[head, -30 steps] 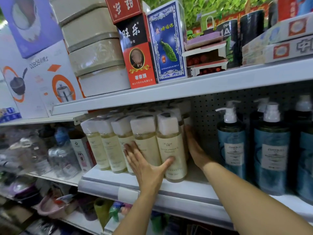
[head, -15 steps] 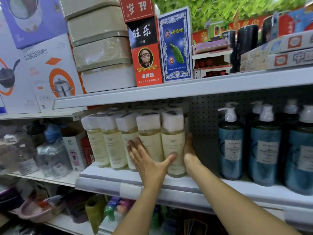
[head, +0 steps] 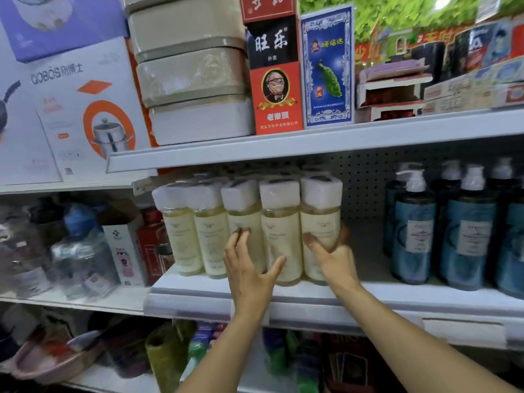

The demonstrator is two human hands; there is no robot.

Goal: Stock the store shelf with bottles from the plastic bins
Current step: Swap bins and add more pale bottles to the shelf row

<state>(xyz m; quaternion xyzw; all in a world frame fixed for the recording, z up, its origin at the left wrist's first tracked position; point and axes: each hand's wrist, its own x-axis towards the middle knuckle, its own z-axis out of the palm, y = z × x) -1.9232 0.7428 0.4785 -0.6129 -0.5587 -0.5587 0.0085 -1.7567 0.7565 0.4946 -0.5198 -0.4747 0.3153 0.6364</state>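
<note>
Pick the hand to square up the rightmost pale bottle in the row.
Right. The right hand wraps the rightmost pale bottle, thumb in front, fingers behind. The left hand lies flat against the neighbouring bottles, gripping nothing.

Bright, even shop light, soft toward the edges

A light spot [head: 441, 2] flares far top right (the only blown-out patch). Shadow pools under the upper shelf [head: 312, 143] behind the pale bottles [head: 280, 236], whose wrapped caps show a dull sheen. Shelf lines bow with wide-angle distortion, and the goods [head: 82, 251] at left are smeared.
</note>
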